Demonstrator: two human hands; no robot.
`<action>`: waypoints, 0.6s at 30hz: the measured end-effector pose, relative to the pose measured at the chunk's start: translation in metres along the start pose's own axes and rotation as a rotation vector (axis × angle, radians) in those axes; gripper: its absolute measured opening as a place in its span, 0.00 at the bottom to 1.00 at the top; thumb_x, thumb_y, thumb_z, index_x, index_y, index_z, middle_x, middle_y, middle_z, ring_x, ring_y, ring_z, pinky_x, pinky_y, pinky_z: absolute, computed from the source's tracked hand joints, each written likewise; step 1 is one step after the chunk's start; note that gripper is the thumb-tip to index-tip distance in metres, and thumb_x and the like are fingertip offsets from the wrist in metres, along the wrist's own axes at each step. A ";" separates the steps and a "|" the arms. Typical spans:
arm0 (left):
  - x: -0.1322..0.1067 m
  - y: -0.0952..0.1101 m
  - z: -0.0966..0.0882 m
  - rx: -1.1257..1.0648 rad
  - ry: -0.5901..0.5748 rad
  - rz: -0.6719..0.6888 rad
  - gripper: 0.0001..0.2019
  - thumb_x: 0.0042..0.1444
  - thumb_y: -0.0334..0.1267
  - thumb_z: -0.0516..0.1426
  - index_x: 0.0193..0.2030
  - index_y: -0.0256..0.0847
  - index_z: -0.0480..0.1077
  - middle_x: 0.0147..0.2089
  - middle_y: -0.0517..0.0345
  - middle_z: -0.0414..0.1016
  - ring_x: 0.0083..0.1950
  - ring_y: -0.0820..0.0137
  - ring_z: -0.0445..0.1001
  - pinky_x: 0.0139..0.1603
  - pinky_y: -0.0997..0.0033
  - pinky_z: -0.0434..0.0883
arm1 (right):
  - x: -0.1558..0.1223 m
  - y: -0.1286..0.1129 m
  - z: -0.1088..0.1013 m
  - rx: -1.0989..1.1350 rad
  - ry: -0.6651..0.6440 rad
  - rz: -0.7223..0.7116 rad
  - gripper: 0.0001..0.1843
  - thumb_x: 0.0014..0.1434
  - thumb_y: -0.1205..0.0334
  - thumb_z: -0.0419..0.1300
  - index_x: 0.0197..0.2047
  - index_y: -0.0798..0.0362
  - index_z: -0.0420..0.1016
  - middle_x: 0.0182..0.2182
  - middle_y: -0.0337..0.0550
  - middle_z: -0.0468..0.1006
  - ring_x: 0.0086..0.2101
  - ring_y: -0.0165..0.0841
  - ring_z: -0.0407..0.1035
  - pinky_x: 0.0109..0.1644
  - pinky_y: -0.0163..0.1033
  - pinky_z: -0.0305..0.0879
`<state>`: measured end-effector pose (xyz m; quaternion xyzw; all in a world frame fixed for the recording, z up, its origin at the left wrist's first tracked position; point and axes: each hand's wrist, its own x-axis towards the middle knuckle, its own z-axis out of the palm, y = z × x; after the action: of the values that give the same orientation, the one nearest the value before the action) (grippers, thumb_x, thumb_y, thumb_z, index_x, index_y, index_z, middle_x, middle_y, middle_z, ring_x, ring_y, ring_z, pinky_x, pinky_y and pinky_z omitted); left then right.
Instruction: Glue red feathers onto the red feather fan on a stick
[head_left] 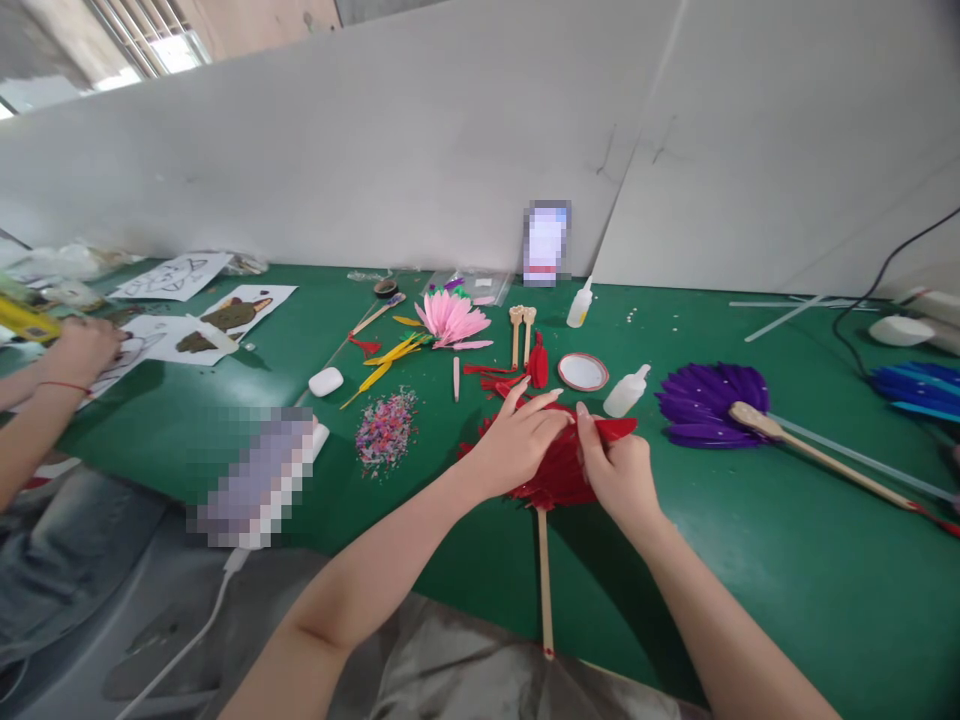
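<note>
A red feather-like fan (559,485) lies on the green table in front of me, its wooden handle (545,580) pointing toward my lap. Across the top of the fan rests my left hand (517,440), fingers stretched out and apart over the red pieces. At the fan's right side, my right hand (622,465) is closed, with a red petal-like piece (616,429) between thumb and fingers. Both hands cover part of the fan. Just beyond them are a round white lid (583,372), a small glue bottle (628,391) and red tassels (491,375).
A purple fan (712,400) lies to the right. Pink petals (452,320), yellow pieces (390,358) and a pile of sequins (386,432) are at left. A phone (547,243) leans on the wall. Another person's hand (86,350) works over drawings at far left.
</note>
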<state>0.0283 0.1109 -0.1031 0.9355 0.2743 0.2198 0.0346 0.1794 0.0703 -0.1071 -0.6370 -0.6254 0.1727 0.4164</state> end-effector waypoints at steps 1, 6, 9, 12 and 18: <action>0.000 0.000 0.000 0.011 0.006 0.009 0.16 0.62 0.24 0.41 0.49 0.34 0.64 0.49 0.51 0.74 0.65 0.64 0.57 0.68 0.47 0.47 | 0.000 0.000 0.000 -0.008 0.000 0.003 0.26 0.64 0.50 0.45 0.16 0.50 0.60 0.10 0.39 0.65 0.14 0.32 0.62 0.22 0.35 0.54; 0.000 0.000 0.001 0.045 0.018 0.042 0.16 0.62 0.24 0.40 0.48 0.34 0.65 0.47 0.50 0.76 0.64 0.65 0.60 0.68 0.45 0.46 | -0.001 0.001 0.001 -0.138 0.024 -0.083 0.25 0.64 0.51 0.44 0.19 0.52 0.65 0.12 0.42 0.69 0.15 0.33 0.65 0.21 0.35 0.52; 0.001 -0.001 -0.001 0.025 0.013 0.055 0.16 0.62 0.24 0.40 0.48 0.34 0.65 0.48 0.49 0.76 0.61 0.66 0.65 0.69 0.45 0.45 | -0.002 0.002 0.002 -0.276 0.064 -0.164 0.25 0.65 0.53 0.43 0.21 0.53 0.67 0.13 0.43 0.70 0.15 0.32 0.64 0.21 0.35 0.49; 0.001 -0.002 -0.001 0.028 0.023 0.069 0.16 0.61 0.24 0.40 0.48 0.32 0.65 0.47 0.48 0.76 0.59 0.66 0.67 0.69 0.46 0.45 | -0.003 0.002 0.002 -0.352 0.095 -0.229 0.24 0.65 0.55 0.43 0.22 0.54 0.67 0.12 0.42 0.69 0.14 0.31 0.63 0.21 0.34 0.47; 0.000 -0.002 0.000 0.090 0.049 0.087 0.16 0.61 0.24 0.41 0.49 0.32 0.65 0.47 0.49 0.76 0.60 0.65 0.66 0.69 0.45 0.47 | -0.004 0.000 0.002 -0.352 0.102 -0.245 0.24 0.65 0.56 0.43 0.22 0.54 0.67 0.13 0.42 0.69 0.14 0.30 0.62 0.20 0.34 0.46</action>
<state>0.0271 0.1123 -0.1037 0.9415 0.2437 0.2314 -0.0237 0.1774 0.0671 -0.1096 -0.6268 -0.6969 -0.0234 0.3477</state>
